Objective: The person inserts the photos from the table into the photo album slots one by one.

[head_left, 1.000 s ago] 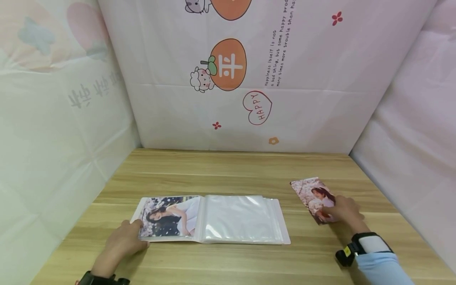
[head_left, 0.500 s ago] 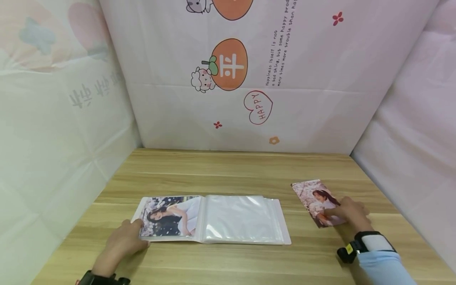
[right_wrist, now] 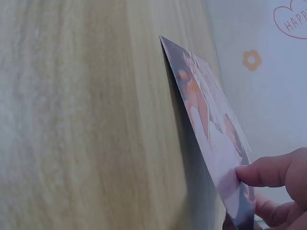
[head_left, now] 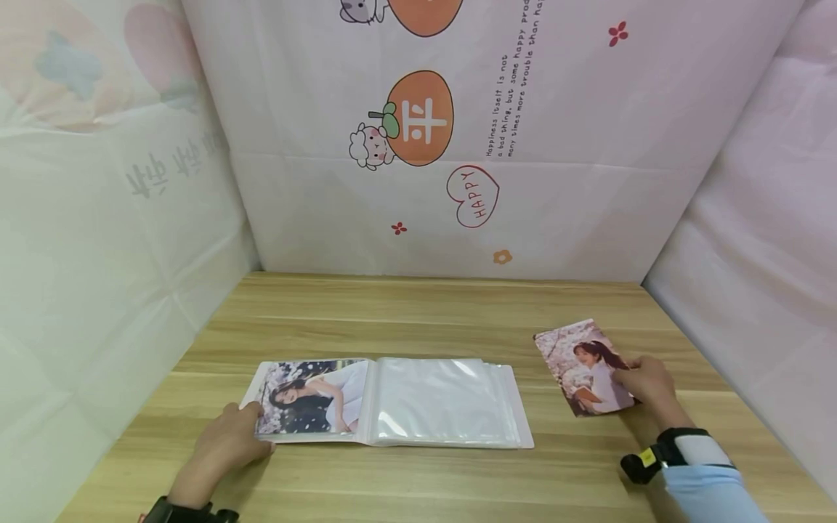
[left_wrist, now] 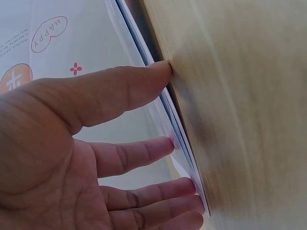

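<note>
A photo album (head_left: 445, 403) lies open on the table, a clear empty sleeve on its right side. Its left sleeve shows a photo (head_left: 314, 398) of a person in white among dark blossoms. My left hand (head_left: 225, 439) rests at the album's lower left corner; in the left wrist view, extended fingers and the thumb (left_wrist: 120, 93) touch its edge. Between thumb and fingers, my right hand (head_left: 647, 385) pinches a loose photo (head_left: 575, 367) with pink blossoms and a seated person. The right wrist view shows this photo (right_wrist: 211, 139) tilted, its near side raised off the wood.
The wooden table (head_left: 418, 319) is boxed in by white printed cloth (head_left: 556, 203) at the back and both sides. Wood surface lies between the album and the loose photo. Each wrist wears a strapped black camera (head_left: 641, 465).
My right hand has shifted slightly right and lifted the photo's near-hand side, so it now tilts up toward the head camera. The left hand and album stay in place.
</note>
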Action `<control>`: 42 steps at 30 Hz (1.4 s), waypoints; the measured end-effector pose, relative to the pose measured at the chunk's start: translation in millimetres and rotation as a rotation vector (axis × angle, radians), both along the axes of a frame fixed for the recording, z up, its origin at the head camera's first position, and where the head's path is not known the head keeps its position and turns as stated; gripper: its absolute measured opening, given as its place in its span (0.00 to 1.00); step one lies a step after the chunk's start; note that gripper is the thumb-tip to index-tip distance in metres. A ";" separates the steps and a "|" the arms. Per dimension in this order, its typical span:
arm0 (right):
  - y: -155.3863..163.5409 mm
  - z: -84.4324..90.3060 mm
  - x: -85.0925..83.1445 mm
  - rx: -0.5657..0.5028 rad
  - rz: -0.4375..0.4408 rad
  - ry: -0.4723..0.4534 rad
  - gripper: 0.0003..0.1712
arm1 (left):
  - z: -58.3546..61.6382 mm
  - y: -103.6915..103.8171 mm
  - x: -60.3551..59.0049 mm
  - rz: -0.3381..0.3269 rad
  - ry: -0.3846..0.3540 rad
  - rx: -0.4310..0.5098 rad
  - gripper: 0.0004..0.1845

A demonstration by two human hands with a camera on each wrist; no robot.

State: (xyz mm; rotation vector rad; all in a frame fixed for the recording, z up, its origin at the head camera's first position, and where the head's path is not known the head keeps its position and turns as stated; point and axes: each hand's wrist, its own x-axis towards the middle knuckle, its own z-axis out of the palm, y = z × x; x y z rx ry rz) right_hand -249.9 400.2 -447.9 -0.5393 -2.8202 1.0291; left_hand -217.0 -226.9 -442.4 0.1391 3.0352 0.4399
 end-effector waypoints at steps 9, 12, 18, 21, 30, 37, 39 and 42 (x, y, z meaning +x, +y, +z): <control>4.8 -4.2 2.5 -0.060 -0.053 0.039 0.23 | -0.8 3.1 5.3 0.005 -0.003 0.001 0.30; 6.1 -4.6 2.8 -0.079 -0.064 0.034 0.24 | -1.0 3.0 7.0 0.009 -0.010 0.012 0.29; 6.4 -3.0 3.4 -0.244 -0.106 0.013 0.27 | 2.4 2.0 8.8 0.043 -0.043 0.057 0.27; 3.6 -0.1 4.2 -0.338 -0.124 0.023 0.30 | 5.5 3.3 10.8 0.051 -0.043 0.067 0.26; -22.5 7.8 7.0 -0.590 -0.049 0.062 0.34 | 12.1 19.4 17.7 0.038 0.007 0.127 0.22; -57.0 19.0 12.3 -0.663 0.039 0.057 0.26 | 15.1 36.2 22.5 0.023 0.134 0.275 0.14; -67.1 21.7 13.8 -0.666 0.078 0.074 0.22 | 17.1 41.3 24.7 0.021 0.165 0.324 0.13; -81.5 24.2 16.0 -0.647 0.131 0.086 0.21 | 20.1 48.3 27.0 0.028 0.197 0.381 0.09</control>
